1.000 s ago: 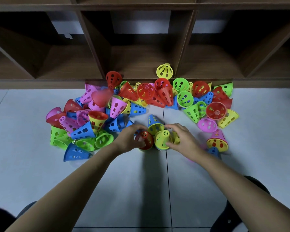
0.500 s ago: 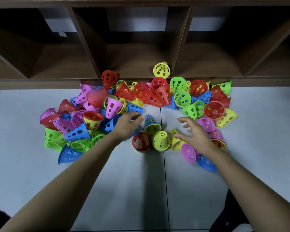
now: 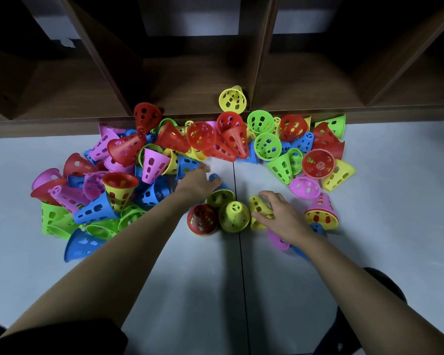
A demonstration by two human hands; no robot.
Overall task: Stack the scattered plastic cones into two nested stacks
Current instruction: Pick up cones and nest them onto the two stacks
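Your left hand [image 3: 198,181] touches a blue cone [image 3: 217,179]; I can't tell if it grips. Your right hand [image 3: 280,213] holds a yellow cone [image 3: 257,204].

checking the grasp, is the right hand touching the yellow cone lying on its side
Touching: head view shows the right hand wrapped round the yellow cone, thumb on its near side.
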